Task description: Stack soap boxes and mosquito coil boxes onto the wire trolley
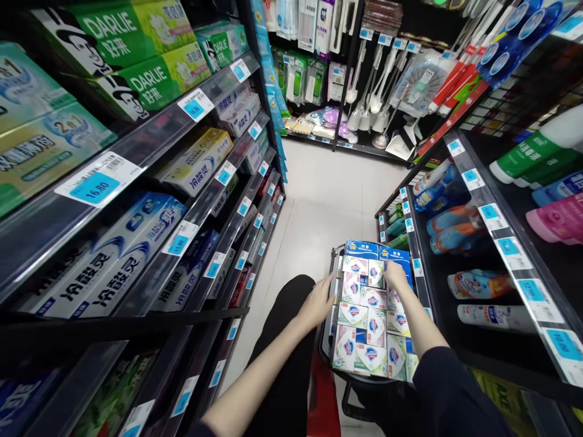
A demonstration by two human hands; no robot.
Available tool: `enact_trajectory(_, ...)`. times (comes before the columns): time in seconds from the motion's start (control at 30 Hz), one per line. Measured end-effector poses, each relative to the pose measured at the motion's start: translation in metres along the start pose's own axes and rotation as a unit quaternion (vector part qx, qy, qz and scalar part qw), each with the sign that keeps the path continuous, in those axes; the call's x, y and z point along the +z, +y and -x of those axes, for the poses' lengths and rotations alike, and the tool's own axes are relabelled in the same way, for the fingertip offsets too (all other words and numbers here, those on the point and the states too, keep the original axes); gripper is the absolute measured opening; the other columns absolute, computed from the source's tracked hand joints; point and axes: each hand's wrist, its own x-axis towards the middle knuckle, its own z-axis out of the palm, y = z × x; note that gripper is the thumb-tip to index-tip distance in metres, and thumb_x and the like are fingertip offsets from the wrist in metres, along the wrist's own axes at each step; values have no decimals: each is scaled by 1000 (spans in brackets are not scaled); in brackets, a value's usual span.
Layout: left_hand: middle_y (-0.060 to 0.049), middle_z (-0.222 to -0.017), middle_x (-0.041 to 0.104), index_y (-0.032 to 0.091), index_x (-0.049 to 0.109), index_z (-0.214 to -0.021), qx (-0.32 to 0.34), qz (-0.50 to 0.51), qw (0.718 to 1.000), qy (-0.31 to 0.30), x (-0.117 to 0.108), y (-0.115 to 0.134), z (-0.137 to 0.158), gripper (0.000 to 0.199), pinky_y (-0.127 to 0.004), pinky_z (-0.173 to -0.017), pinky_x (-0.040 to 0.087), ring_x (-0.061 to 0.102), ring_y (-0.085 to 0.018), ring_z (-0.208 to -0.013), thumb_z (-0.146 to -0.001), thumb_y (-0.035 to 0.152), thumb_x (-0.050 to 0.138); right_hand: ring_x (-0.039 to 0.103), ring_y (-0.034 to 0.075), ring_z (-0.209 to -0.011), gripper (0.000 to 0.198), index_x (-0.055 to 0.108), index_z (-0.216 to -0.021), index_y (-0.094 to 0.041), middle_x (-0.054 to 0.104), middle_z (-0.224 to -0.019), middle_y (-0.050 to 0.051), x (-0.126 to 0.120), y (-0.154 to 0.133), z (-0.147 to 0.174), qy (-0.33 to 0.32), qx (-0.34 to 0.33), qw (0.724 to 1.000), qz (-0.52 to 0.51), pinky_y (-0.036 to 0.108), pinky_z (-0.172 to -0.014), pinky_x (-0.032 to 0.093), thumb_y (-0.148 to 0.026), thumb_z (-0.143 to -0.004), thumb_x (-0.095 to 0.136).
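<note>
A black basket (324,346) in front of me is filled with small soap boxes (372,359), white with pink and green panels, in rows. At its far end lie two blue boxes (363,249). My left hand (317,301) is at the basket's left rim, its fingers stretched out and holding nothing. At the far right of the rows, my right hand (395,276) has bent fingers against the side of a soap box (376,274). Its fingertips are partly hidden.
Toothpaste shelves (150,152) with price tags rise on the left. Shelves of bottles (483,284) flank the basket on the right. Across the aisle floor (314,212), a rack holds hanging brushes (378,91). A red object (323,394) stands beside my dark-clothed leg (286,334).
</note>
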Motion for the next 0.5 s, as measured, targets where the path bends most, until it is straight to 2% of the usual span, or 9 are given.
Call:
enact_trajectory(0.07,-13,-142,47,12,39,-141,-76,105,991,-30,4,3,-53,55,-37,-113,29,38,-23,-135,-87,21,39,51,26,-120,49,48,-134,-14,53,-132,18,3,-3,1,19,-41,999,2,31,-96,40,-19,-85,52)
enact_trajectory(0.17,-14,-133,56,12,47,-134,-108,138,981,-86,15,3,-105,50,-36,-104,40,51,-26,-124,-85,21,42,41,25,-130,60,39,-141,-23,39,-146,12,5,-7,-1,19,-84,996,8,33,-103,35,-25,-85,57)
enact_trajectory(0.3,-13,-134,56,13,38,-139,-121,142,975,-123,30,0,-116,55,-36,-100,43,54,-27,-121,-85,22,43,48,27,-121,60,46,-136,-21,47,-137,12,7,-10,-4,-5,-90,996,15,34,-99,38,-35,-80,63)
enact_trajectory(0.5,-17,-138,50,8,33,-141,-116,161,970,-138,39,-1,-114,57,-36,-103,40,50,-28,-125,-86,21,42,49,34,-118,64,46,-132,-13,46,-134,20,8,-15,-2,-9,-45,999,16,42,-95,40,-41,-78,63)
